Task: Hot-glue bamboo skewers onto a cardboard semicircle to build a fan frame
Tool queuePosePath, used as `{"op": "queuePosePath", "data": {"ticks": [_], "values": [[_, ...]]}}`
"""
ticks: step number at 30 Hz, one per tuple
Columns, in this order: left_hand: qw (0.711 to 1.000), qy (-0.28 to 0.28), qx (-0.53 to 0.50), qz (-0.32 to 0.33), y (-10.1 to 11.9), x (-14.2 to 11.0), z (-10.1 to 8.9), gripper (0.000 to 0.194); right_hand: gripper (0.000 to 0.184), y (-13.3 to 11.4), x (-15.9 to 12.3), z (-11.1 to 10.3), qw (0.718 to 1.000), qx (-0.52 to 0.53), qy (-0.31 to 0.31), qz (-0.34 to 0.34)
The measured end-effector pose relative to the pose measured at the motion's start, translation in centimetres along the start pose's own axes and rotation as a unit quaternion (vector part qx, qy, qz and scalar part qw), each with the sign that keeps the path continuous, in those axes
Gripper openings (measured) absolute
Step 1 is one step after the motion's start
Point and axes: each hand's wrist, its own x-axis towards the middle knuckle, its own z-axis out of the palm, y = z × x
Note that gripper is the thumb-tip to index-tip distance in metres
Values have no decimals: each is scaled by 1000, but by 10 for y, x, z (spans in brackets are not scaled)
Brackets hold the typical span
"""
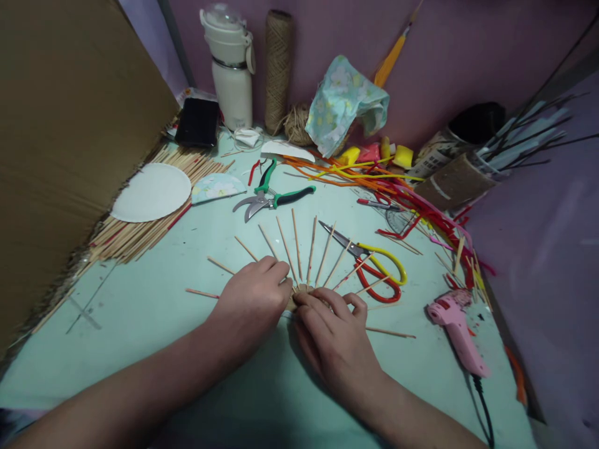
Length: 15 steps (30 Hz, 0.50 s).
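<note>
A fan of thin wooden sticks (297, 244) lies on the pale green table (154, 299), the sticks spreading outward from a small brown hub (303, 290). My left hand (253, 299) rests over the left side of the hub with its fingers curled and pressed together on it. From the right, my right hand (334, 337) meets it, fingertips pinching the hub's edge. Both hands cover the near half of the fan, so what lies under the palms is hidden.
Yellow-and-red scissors (374, 267) lie under the right sticks, green pruning shears (271, 194) beyond. A pink glue gun (456, 330) sits right, coloured strips (402, 187) behind it. A stick bundle (140, 212), white disc (152, 192), cardboard sheet (60, 125), bottle (230, 65) and twine spool (279, 68) stand left and back.
</note>
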Motion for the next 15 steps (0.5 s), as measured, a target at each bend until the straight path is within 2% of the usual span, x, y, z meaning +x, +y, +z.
{"op": "queuePosePath", "data": {"ticks": [15], "values": [[1000, -21, -15, 0, 0, 0, 0, 18, 11, -2, 1, -1, 1000, -5, -7, 10]]}}
